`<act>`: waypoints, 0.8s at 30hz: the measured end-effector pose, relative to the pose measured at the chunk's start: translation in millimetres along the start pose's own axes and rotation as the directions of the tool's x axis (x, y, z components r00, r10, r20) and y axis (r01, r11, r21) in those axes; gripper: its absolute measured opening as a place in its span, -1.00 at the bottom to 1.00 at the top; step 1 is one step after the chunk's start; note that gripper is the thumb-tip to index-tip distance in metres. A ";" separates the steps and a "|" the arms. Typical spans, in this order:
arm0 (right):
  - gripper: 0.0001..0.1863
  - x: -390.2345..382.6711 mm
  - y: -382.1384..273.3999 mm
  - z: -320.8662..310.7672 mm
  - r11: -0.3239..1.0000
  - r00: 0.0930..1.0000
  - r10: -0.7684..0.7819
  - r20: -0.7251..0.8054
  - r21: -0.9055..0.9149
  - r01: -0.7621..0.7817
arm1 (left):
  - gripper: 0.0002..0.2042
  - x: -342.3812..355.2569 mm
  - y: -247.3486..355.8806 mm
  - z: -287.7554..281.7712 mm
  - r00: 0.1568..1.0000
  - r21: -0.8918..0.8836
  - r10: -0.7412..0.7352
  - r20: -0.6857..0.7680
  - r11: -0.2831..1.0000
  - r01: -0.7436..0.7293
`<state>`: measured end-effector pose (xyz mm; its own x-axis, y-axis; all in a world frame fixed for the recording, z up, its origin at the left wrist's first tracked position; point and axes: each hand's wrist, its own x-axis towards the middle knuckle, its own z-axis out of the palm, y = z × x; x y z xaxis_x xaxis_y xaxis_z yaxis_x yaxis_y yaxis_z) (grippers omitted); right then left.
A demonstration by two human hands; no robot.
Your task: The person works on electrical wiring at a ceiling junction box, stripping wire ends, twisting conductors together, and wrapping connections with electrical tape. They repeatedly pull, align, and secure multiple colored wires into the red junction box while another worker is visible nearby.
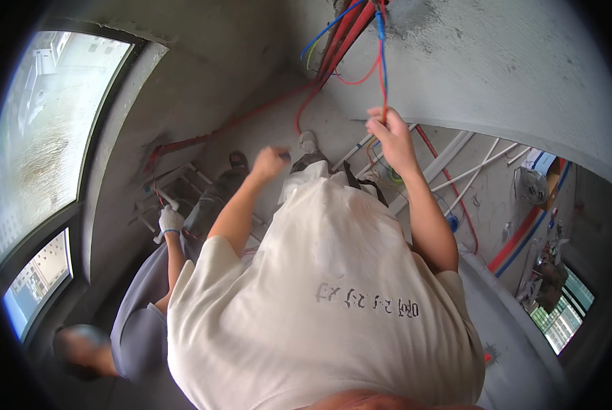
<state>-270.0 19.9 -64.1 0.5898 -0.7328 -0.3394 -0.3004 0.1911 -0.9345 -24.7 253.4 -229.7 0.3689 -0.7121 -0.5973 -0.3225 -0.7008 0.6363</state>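
Coloured wires, hanging just right of the red conduits, are gripped by the right hand; nearer and left of the conduits, the blurred left hand's state cannot be told.

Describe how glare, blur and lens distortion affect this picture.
In the head view, the large window is bright and partly washed out; in that same head view, the left hand looks smeared while the right hand reads clearer; also in the head view, fisheye distortion bows the window frame, and the corners go black.

Smooth plastic wires, rough matt wall
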 end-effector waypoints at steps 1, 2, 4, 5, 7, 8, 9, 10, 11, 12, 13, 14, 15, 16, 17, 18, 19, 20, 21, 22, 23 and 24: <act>-0.71 -7.8 1.6 -6.1 1.000 0.999 -0.002 -0.052 -0.027 0.001 | -0.58 -3.1 -22.1 17.8 0.988 0.069 0.041 0.148 0.996 -0.052; -0.70 -17.2 2.7 -12.4 0.998 0.994 -0.004 -0.110 -0.056 -0.002 | -0.54 -4.0 -38.9 32.4 0.953 0.098 0.077 0.292 0.989 -0.110; -0.69 -39.1 -0.9 -21.6 0.993 0.973 -0.015 -0.230 -0.116 -0.012 | -0.47 -17.7 -4.3 16.7 0.883 0.143 0.014 0.470 0.986 -0.092; -0.68 -49.0 -15.8 -24.3 0.989 0.961 -0.023 -0.274 -0.145 -0.018 | -0.46 -21.3 19.4 -1.9 0.839 0.130 -0.080 0.538 0.991 0.011; -0.65 -70.9 -40.8 -30.3 0.976 0.941 -0.081 -0.329 -0.216 0.009 | -0.45 -20.6 47.4 -21.8 0.707 0.135 -0.250 0.661 0.967 0.216; -0.62 -81.6 -52.7 -33.1 0.965 0.933 -0.130 -0.336 -0.260 0.041 | -0.44 -18.3 45.3 -15.8 0.712 0.120 -0.183 0.677 0.983 0.139; -0.59 -92.2 -72.4 -31.2 0.971 0.931 -0.158 -0.330 -0.222 0.086 | -0.44 -14.5 41.4 -9.5 0.711 0.106 -0.115 0.693 0.993 0.058; -0.56 -102.1 -92.6 -27.6 0.975 0.925 -0.188 -0.331 -0.178 0.135 | -0.44 -8.1 36.9 -4.6 0.705 0.098 -0.049 0.707 0.995 -0.028; -0.53 -110.1 -109.5 -25.3 0.974 0.917 -0.219 -0.334 -0.131 0.186 | -0.43 -3.2 35.1 -3.3 0.694 0.090 0.014 0.720 0.989 -0.113; -0.51 -118.8 -124.1 -24.8 0.983 0.932 -0.174 -0.318 -0.114 0.145 | -0.45 -0.3 38.7 -1.8 0.695 0.119 0.020 0.719 0.981 -0.152; -0.49 -126.1 -137.3 -26.1 0.989 0.946 -0.131 -0.298 -0.101 0.105 | -0.46 2.1 45.2 4.2 0.696 0.142 0.031 0.717 0.971 -0.190; -0.47 -134.5 -144.8 -27.5 0.994 0.957 -0.087 -0.276 -0.089 0.065 | -0.47 2.9 50.5 10.1 0.697 0.165 0.043 0.716 0.960 -0.228; -0.46 -141.8 -148.3 -30.5 0.991 0.962 -0.037 -0.271 -0.134 0.000 | -0.51 5.6 51.5 17.6 0.718 0.144 0.077 0.692 0.960 -0.241; -0.45 -151.4 -148.4 -34.6 0.989 0.965 -0.005 -0.261 -0.141 -0.034 | -0.54 8.0 50.0 27.5 0.738 0.123 0.111 0.666 0.959 -0.254; -0.45 -162.8 -147.5 -40.0 0.987 0.968 0.028 -0.250 -0.149 -0.067 | -0.58 9.6 49.7 36.1 0.757 0.101 0.144 0.637 0.958 -0.267; -0.44 -174.7 -144.5 -46.7 0.983 0.969 0.058 -0.239 -0.155 -0.097 | -0.61 7.9 58.2 37.5 0.774 0.048 0.189 0.604 0.961 -0.272; -0.42 -187.1 -138.0 -54.3 0.986 0.960 0.085 -0.265 -0.119 -0.120 | -0.64 -0.6 66.9 35.2 0.798 -0.006 0.226 0.558 0.963 -0.268; -0.43 -201.1 -138.3 -61.1 0.980 0.946 0.125 -0.300 -0.110 -0.164 | -0.66 -8.5 71.5 35.7 0.821 -0.063 0.259 0.508 0.962 -0.265; -0.43 -215.8 -139.3 -68.8 0.975 0.932 0.156 -0.328 -0.103 -0.199 | -0.69 -8.5 51.0 50.8 0.861 -0.088 0.294 0.414 0.955 -0.284; -0.43 -228.8 -140.6 -76.6 0.968 0.917 0.183 -0.355 -0.095 -0.230 | -0.66 -8.1 45.0 54.2 0.859 -0.030 0.280 0.430 0.955 -0.296; -0.45 -241.7 -143.7 -86.3 0.969 0.926 0.131 -0.355 -0.150 -0.194 | -0.63 -8.4 39.8 57.6 0.858 0.025 0.262 0.442 0.952 -0.304; -0.46 -254.3 -146.9 -93.4 0.968 0.933 0.074 -0.351 -0.200 -0.152 | -0.60 -10.7 39.7 58.1 0.860 0.088 0.242 0.449 0.946 -0.312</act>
<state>-445.9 117.2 169.5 0.2648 -0.8992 -0.3484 -0.5305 0.1659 -0.8313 -92.1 230.7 -226.5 -0.1524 -0.8009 -0.5791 -0.4967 -0.4445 0.7454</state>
